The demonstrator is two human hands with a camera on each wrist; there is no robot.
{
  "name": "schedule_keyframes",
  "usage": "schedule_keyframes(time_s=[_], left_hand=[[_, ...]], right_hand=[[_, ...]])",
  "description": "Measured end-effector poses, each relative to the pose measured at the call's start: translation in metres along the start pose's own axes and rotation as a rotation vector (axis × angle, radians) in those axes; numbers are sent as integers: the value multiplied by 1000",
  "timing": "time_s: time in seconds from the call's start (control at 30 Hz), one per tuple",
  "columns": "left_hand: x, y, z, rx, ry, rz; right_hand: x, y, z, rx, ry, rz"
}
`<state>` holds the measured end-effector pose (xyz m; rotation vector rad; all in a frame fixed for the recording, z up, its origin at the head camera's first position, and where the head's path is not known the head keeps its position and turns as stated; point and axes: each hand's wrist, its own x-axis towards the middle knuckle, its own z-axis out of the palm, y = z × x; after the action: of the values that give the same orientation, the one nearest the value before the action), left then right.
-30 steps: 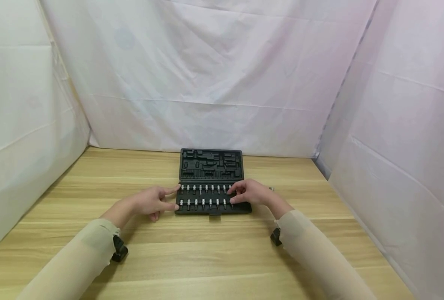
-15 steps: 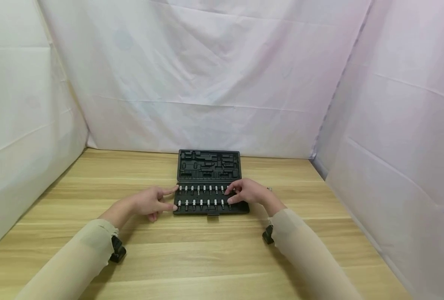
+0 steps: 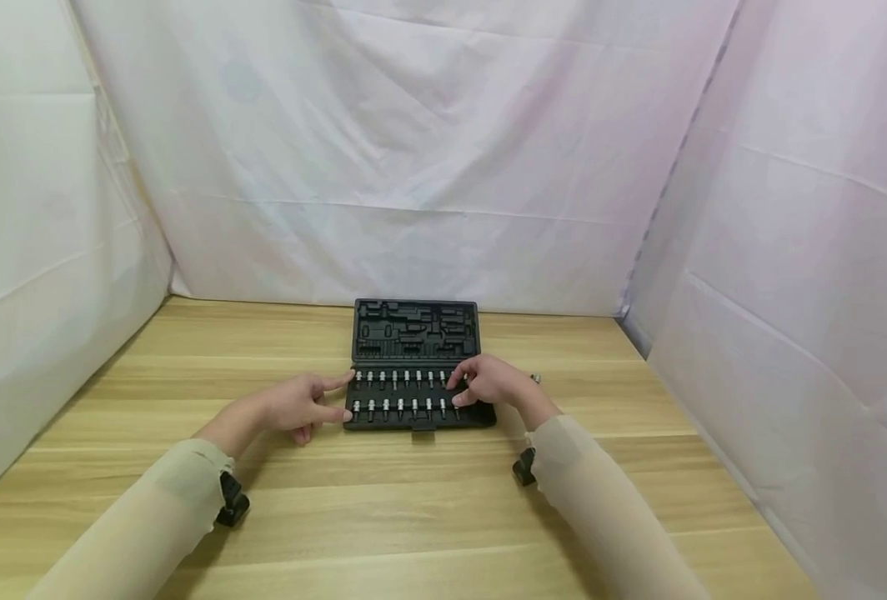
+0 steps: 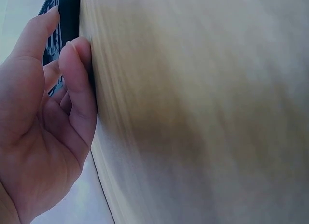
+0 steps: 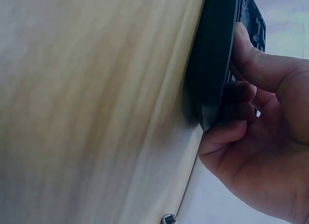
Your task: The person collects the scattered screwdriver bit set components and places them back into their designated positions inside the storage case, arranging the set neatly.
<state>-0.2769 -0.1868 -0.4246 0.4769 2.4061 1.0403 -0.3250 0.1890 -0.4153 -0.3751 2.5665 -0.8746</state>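
Note:
A black socket case (image 3: 418, 425) lies open on the table, its moulded lid (image 3: 417, 329) leaning back. Two rows of silver bit sockets (image 3: 415, 407) fill its tray. At the tray's left side is my left hand (image 3: 293, 404), index finger touching the back corner and thumb the front corner. The left wrist view shows its other fingers (image 4: 79, 84) bent beside the case. My right hand (image 3: 498, 383) reaches over the right end, thumb and index fingertips apart on the tray, covering the last sockets. In the right wrist view, its little finger (image 5: 227, 133) lies at the case's corner.
A loose silver socket (image 3: 537, 379) lies on the wooden table (image 3: 383, 517) right of the case, behind the right wrist; the right wrist view catches its square drive end. White cloth (image 3: 406, 167) hangs behind and along both sides.
The head view has shifted slightly to the right. My right forearm has swung a little to the left, while both hands keep their places on the case.

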Motion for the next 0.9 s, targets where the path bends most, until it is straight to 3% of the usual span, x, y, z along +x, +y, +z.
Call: schedule_keyframes(time_s=[0.47,0.9], left_hand=[[0,1,0,5,-9,4],[-2,2,0,-10,-9,7]], right_hand=[[-2,-11,3,-42,29,61],[-2,5,1,49,-3,-26]])
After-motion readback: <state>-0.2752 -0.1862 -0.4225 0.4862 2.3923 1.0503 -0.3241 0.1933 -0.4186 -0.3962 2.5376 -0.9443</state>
